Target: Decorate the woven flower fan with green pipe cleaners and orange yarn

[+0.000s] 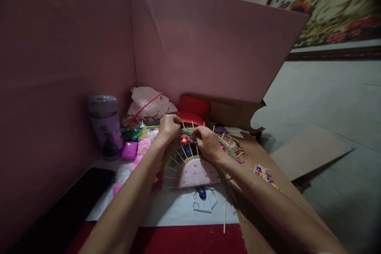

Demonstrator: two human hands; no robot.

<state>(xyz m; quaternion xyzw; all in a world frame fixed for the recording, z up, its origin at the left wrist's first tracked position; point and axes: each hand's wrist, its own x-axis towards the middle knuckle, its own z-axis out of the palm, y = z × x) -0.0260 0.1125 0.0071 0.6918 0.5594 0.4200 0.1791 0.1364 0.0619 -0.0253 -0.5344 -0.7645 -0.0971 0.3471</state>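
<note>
A half-round woven piece of thin wooden sticks and brown twine has a white cloth centre with red dots (200, 171). At its upper rim my left hand (169, 127) is closed, fingertips pinched by one end of a green strand (187, 131). My right hand (208, 143) is closed too, its fingers bent onto the same strand and the twine rim. Between the hands sits a pink and yellow flower (185, 139) on the weave. The strand shows again right of my right hand. My fingers hide exactly what each pinch holds.
A purple tumbler (105, 127) stands at the left, near a pink packet (129, 150). A black phone-like slab (86, 190) lies in front. Blue thread snips (201, 192) and a loose stick (224, 217) lie nearer me. Cardboard (256, 154) and pink panels (208, 43) surround the work.
</note>
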